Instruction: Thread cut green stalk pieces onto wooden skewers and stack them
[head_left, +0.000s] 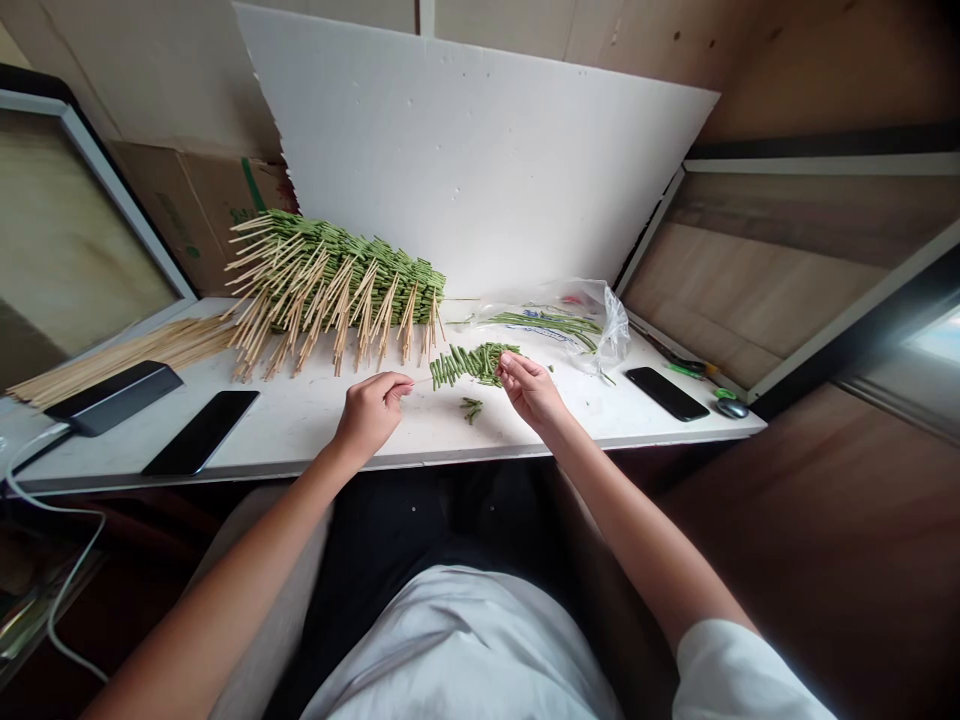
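Observation:
My left hand (373, 412) is closed, pinching the bare end of a thin wooden skewer. Short green stem pieces (448, 367), like cut garlic scapes or long beans, are threaded crosswise side by side along it. My right hand (529, 388) is closed in a pinch near the skewer's other end; what its fingertips hold is hidden. Behind the fingers is a loose pile of cut green pieces (487, 356), partly covered by the threaded row. A few more cut pieces (471, 408) lie on the white table (420, 440) between my hands.
Finished green skewers (352, 265) are stacked at back left, sticks jutting forward. Bare skewers (127, 355), a dark device (116, 397) and a phone (202, 432) lie left. A plastic bag (611, 325) with long green stems (551, 321), another phone (667, 393) and a mouse (732, 408) sit right.

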